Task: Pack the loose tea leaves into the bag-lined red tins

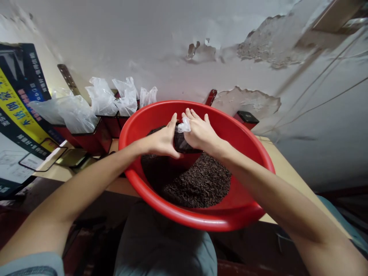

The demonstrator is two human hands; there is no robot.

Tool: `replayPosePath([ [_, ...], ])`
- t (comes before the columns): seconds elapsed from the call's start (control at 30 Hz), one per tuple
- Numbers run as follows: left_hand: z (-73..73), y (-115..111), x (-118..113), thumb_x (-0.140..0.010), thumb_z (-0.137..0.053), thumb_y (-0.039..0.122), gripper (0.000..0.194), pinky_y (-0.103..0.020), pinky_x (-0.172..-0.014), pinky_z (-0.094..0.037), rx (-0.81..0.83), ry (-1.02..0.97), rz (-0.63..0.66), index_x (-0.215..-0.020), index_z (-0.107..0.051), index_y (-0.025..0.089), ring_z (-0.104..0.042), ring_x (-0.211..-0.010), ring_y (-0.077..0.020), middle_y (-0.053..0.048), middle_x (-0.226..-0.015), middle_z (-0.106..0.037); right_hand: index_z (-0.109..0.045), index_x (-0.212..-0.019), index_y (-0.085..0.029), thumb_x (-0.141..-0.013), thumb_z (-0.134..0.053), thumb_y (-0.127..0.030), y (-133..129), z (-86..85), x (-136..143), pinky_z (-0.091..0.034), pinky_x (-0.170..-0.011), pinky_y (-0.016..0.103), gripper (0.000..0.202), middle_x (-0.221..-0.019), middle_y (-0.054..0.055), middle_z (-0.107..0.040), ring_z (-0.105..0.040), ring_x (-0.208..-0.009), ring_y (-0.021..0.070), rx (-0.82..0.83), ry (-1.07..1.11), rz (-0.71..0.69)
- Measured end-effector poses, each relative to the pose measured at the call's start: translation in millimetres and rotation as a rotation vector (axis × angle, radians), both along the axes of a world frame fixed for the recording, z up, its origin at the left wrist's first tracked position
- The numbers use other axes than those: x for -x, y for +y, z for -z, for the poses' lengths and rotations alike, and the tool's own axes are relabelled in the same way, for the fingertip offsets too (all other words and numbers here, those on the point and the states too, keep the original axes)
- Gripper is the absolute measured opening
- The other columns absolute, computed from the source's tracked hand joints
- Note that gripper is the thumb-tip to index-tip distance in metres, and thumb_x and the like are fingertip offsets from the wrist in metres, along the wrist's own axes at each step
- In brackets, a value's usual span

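A large red basin (198,224) holds a heap of dark dry bits (201,184) that look like loose tea leaves. Over the heap is a box-shaped tin (184,143) with a black rim and a red side, lined with a clear plastic bag (184,125). My left hand (165,140) wraps round the tin's left side, thumb at the near edge and fingers at the far one. My right hand (201,132) lies over the tin's right part, gripping the gathered bag top. Its thumb is hidden under the hand.
Several red tins (92,140) with plastic bags (77,115) sticking out stand left of the basin. Small gold lids (70,157) lie before them. A printed carton (20,115) stands far left. Behind the basin's right is a black-topped tin (246,118), by the peeling wall (172,57).
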State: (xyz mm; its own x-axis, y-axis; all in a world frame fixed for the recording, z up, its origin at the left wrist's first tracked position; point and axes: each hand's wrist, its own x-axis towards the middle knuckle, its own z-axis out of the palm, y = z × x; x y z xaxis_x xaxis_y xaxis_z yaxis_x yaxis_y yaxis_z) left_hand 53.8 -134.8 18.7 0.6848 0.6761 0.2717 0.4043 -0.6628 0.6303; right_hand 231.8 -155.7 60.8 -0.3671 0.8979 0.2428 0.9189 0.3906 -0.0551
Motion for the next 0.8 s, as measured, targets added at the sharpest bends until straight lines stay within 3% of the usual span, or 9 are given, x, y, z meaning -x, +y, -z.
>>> replayPosePath([
  [0.1, -5.6, 16.8, 19.7, -0.060, -0.089, 0.038, 0.135, -0.050, -0.113, -0.045, 0.147, -0.083, 0.109, -0.167, -0.010, 0.017, -0.050, -0.145, -0.0378, -0.030, -0.160, -0.043, -0.038, -0.162, -0.013, -0.093, -0.042, -0.020, 6.5, 10.7, -16.8, -0.012, -0.128, 0.069, 0.069, -0.171, 0.014, -0.028, -0.019, -0.160, 0.0340, -0.006, 0.077, -0.268],
  [0.17, -5.3, 28.7, 25.3, -0.061, -0.088, 0.034, 0.120, -0.047, -0.105, -0.052, 0.257, -0.139, 0.166, -0.163, -0.028, 0.021, -0.063, -0.133, -0.0335, -0.026, -0.148, -0.058, -0.038, -0.162, -0.014, -0.097, -0.040, -0.023, 9.8, 14.1, -23.2, -0.014, -0.131, 0.060, 0.066, -0.170, 0.013, -0.030, -0.021, -0.160, 0.0286, 0.037, 0.100, -0.403],
  [0.3, -2.3, 48.6, 23.3, -0.057, -0.088, 0.028, 0.086, -0.046, -0.107, -0.049, 0.319, -0.122, 0.250, -0.140, -0.061, 0.023, -0.064, -0.131, -0.0311, -0.016, -0.140, -0.068, -0.038, -0.162, -0.018, -0.103, -0.039, -0.029, 6.6, 9.7, -24.0, -0.020, -0.132, 0.054, 0.060, -0.170, 0.010, -0.033, -0.024, -0.160, 0.0243, 0.119, 0.114, -0.573],
  [0.37, -3.6, 54.8, 22.0, -0.056, -0.086, 0.024, 0.083, -0.044, -0.109, -0.048, 0.263, -0.090, 0.208, -0.136, -0.065, 0.023, -0.061, -0.133, -0.0306, -0.014, -0.141, -0.067, -0.042, -0.160, -0.022, -0.105, -0.039, -0.029, 1.3, 4.7, -21.1, -0.027, -0.129, 0.055, 0.056, -0.166, 0.009, -0.041, -0.034, -0.156, 0.0246, 0.139, 0.102, -0.595],
  [0.47, -8.1, 59.9, 22.0, -0.055, -0.083, 0.019, 0.088, -0.038, -0.095, -0.054, 0.231, -0.002, 0.099, -0.141, -0.063, 0.023, -0.070, -0.116, -0.0292, -0.011, -0.126, -0.076, -0.053, -0.152, -0.026, -0.105, -0.040, -0.025, -6.5, -1.7, -14.6, -0.043, -0.119, 0.053, 0.049, -0.157, 0.009, -0.053, -0.049, -0.146, 0.0254, 0.174, 0.041, -0.621],
  [0.6, -10.2, 63.9, 20.7, -0.054, -0.080, 0.015, 0.081, -0.032, -0.085, -0.053, 0.231, 0.079, 0.055, -0.133, -0.069, 0.023, -0.072, -0.101, -0.0257, -0.008, -0.114, -0.079, -0.067, -0.134, -0.027, -0.105, -0.044, -0.027, -13.8, -8.5, -3.5, -0.056, -0.101, 0.044, 0.037, -0.151, 0.010, -0.056, -0.057, -0.135, 0.0253, 0.195, -0.080, -0.652],
  [0.7, -8.2, 65.9, 20.1, -0.058, -0.078, 0.022, 0.055, -0.029, -0.078, -0.052, 0.240, 0.140, 0.070, -0.113, -0.078, 0.024, -0.071, -0.084, -0.0210, -0.003, -0.095, -0.079, -0.074, -0.116, -0.022, -0.105, -0.046, -0.035, -16.1, -14.1, 2.8, -0.057, -0.086, 0.038, 0.032, -0.143, 0.012, -0.059, -0.065, -0.118, 0.0254, 0.215, -0.184, -0.572],
  [0.8, -8.6, 65.0, 22.1, -0.066, -0.077, 0.033, 0.023, -0.028, -0.071, -0.049, 0.182, 0.241, 0.011, -0.087, -0.079, 0.022, -0.066, -0.065, -0.0180, 0.000, -0.068, -0.072, -0.074, -0.107, -0.020, -0.105, -0.043, -0.035, -12.8, -18.3, 4.2, -0.053, -0.083, 0.035, 0.034, -0.137, 0.011, -0.062, -0.064, -0.111, 0.0241, 0.207, -0.230, -0.478],
])
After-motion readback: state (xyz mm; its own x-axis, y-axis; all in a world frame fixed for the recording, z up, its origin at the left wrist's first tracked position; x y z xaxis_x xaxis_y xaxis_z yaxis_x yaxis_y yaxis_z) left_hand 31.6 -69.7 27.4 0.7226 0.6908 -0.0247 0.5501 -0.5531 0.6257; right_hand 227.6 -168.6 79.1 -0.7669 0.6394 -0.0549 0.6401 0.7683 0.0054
